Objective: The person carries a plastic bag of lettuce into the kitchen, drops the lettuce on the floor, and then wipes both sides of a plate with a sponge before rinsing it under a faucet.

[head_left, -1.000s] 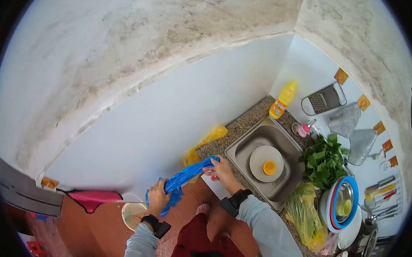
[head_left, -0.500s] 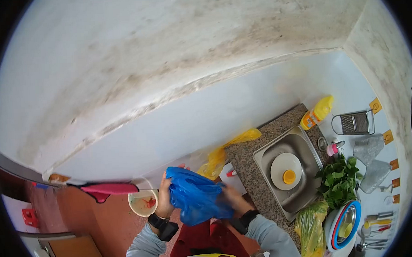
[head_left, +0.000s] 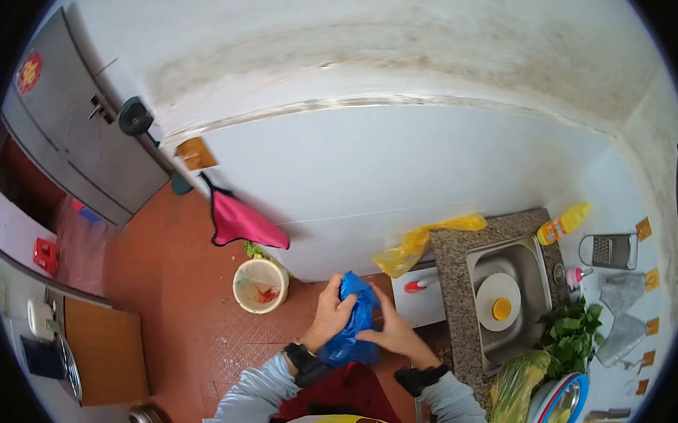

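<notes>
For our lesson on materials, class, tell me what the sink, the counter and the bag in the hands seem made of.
Sink: metal, probably stainless steel, brushed-looking; grey with soft highlights.
Counter: stone, perhaps granite, or a lookalike; speckled brown and grey.
Bag: thin plastic film, glossy; blue, crinkled, with bright glints.

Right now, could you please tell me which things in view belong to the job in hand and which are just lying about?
In use:
blue bag
left hand
right hand

Apparently not in use:
plate
grater
yellow bottle
leafy greens
</notes>
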`<move>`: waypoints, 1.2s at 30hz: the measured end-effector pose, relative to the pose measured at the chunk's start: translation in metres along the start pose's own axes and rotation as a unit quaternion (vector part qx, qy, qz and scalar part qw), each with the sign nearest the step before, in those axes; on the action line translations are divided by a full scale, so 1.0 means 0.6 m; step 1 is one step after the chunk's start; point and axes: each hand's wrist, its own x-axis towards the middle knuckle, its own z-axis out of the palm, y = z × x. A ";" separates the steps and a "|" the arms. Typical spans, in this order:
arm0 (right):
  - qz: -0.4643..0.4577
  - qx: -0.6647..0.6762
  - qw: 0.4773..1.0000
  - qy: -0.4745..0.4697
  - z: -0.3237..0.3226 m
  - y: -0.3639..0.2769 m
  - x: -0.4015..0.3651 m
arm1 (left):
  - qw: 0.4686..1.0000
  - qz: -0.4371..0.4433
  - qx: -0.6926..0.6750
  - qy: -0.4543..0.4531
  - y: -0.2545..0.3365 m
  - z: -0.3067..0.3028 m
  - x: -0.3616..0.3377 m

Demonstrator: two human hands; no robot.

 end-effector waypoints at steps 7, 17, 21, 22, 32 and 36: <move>0.020 0.066 0.986 0.152 0.151 0.040 0.068 | 0.967 -0.022 -0.253 0.005 0.016 -0.080 0.041; 0.105 0.540 0.756 0.355 0.075 0.091 0.157 | 0.976 0.137 0.054 -0.158 -0.064 -0.024 0.082; 0.107 0.449 0.821 0.335 -0.006 0.109 0.134 | 0.964 0.146 0.074 -0.209 -0.100 0.021 0.138; 0.103 0.318 0.884 0.328 -0.031 0.112 0.124 | 0.961 0.155 0.084 -0.211 -0.105 0.038 0.155; -0.010 -0.470 0.839 0.273 -0.196 0.145 0.119 | 0.949 0.211 0.130 -0.195 -0.160 0.222 0.254; 0.001 -0.583 0.782 0.221 -0.245 0.212 0.135 | 0.904 0.204 0.298 -0.230 -0.172 0.269 0.268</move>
